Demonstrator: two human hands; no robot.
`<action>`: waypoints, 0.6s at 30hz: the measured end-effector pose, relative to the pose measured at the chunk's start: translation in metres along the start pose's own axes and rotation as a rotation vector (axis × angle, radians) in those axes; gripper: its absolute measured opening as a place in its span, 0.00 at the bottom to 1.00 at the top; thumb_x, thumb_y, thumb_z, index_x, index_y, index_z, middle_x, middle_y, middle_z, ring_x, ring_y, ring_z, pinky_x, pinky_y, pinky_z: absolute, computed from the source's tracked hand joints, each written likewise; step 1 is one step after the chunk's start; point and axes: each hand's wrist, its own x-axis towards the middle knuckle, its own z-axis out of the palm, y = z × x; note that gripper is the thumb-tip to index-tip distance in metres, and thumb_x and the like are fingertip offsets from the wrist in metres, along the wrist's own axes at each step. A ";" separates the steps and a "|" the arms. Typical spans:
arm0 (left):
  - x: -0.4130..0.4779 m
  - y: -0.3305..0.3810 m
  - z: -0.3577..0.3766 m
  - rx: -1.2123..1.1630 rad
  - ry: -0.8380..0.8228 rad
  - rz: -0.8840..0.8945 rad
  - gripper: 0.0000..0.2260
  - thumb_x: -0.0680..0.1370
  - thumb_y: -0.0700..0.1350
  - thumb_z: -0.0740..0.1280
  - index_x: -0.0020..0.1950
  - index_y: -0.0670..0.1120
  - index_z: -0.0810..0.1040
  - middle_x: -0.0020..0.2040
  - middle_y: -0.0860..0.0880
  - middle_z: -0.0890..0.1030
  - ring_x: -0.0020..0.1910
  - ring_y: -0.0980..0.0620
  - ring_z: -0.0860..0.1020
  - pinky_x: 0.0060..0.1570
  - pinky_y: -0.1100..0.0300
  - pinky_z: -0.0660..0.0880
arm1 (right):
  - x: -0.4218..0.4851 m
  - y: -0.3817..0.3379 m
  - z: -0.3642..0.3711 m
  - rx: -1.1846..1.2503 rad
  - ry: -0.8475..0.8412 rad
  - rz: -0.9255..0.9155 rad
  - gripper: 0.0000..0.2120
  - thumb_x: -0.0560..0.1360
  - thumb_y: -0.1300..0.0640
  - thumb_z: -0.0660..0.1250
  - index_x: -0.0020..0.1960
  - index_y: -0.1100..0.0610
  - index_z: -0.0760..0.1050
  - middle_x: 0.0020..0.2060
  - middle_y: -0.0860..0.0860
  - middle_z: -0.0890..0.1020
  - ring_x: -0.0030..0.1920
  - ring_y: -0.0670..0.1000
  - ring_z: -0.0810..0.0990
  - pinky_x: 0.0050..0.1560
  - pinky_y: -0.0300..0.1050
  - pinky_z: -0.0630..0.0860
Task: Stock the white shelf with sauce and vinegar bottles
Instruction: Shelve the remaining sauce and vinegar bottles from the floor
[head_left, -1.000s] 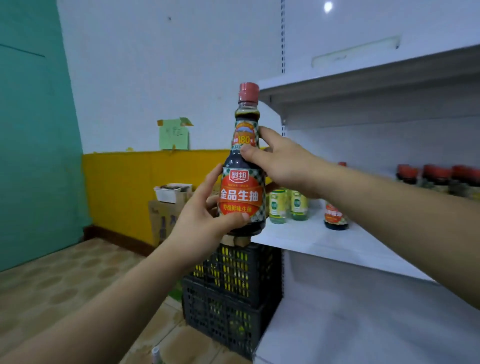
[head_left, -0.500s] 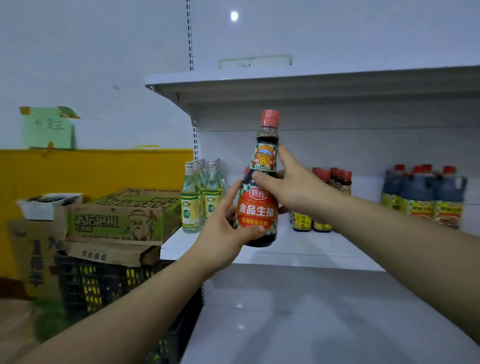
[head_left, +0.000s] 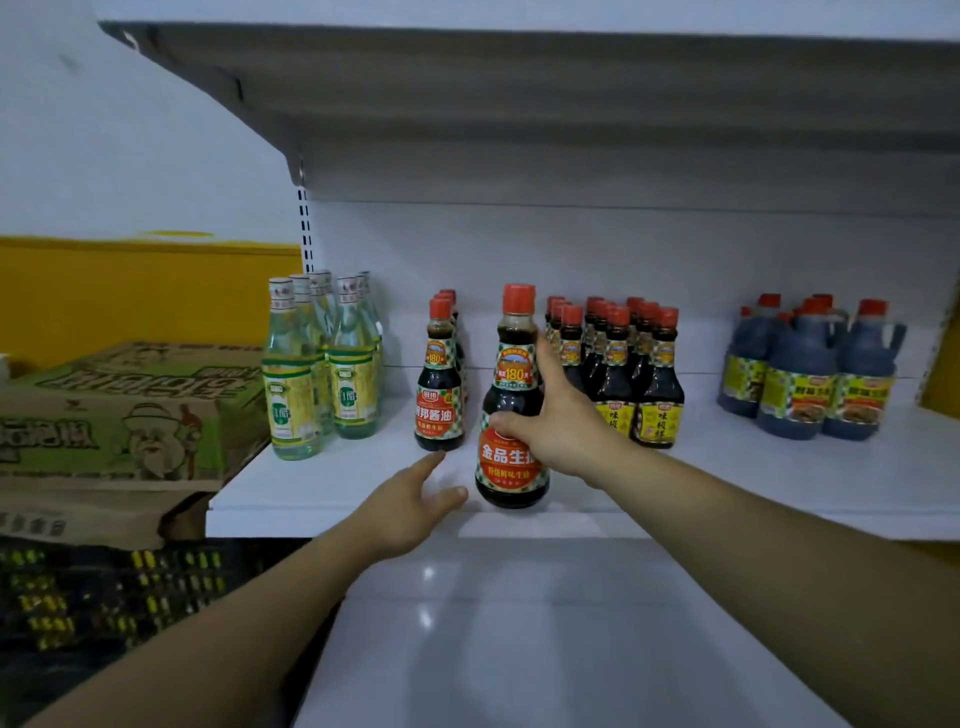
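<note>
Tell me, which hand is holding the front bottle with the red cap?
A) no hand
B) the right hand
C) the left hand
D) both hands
B: the right hand is curled round the front bottle, while the left hand lies open beside it with straight fingers.

Shop corner, white wall with a yellow band

A white wall (head_left: 156, 130) carries a yellow band (head_left: 130, 291) at the left; green-printed cardboard boxes (head_left: 119, 415) sit stacked on a black crate (head_left: 104, 597) beside the white shelf (head_left: 779, 483), whose glossy lower board (head_left: 519, 665) reflects small spots of light.
</note>
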 end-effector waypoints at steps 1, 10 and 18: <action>0.008 -0.010 -0.003 0.165 0.009 -0.010 0.30 0.77 0.61 0.62 0.76 0.51 0.59 0.75 0.47 0.64 0.73 0.49 0.62 0.70 0.55 0.60 | 0.007 0.006 0.003 0.008 0.000 0.011 0.47 0.75 0.59 0.71 0.77 0.37 0.42 0.69 0.46 0.72 0.66 0.51 0.73 0.63 0.52 0.70; 0.056 -0.042 -0.011 0.641 -0.139 -0.145 0.33 0.74 0.72 0.47 0.76 0.60 0.53 0.79 0.51 0.50 0.77 0.47 0.47 0.70 0.34 0.44 | 0.063 0.056 0.028 0.067 0.001 0.054 0.47 0.75 0.60 0.71 0.76 0.34 0.42 0.68 0.44 0.72 0.67 0.52 0.72 0.67 0.59 0.70; 0.058 -0.051 -0.006 0.676 -0.112 -0.136 0.33 0.74 0.72 0.45 0.77 0.60 0.50 0.79 0.52 0.48 0.78 0.49 0.46 0.72 0.38 0.45 | 0.112 0.089 0.047 0.048 0.091 0.034 0.42 0.75 0.55 0.71 0.76 0.36 0.48 0.68 0.49 0.71 0.67 0.54 0.72 0.67 0.63 0.69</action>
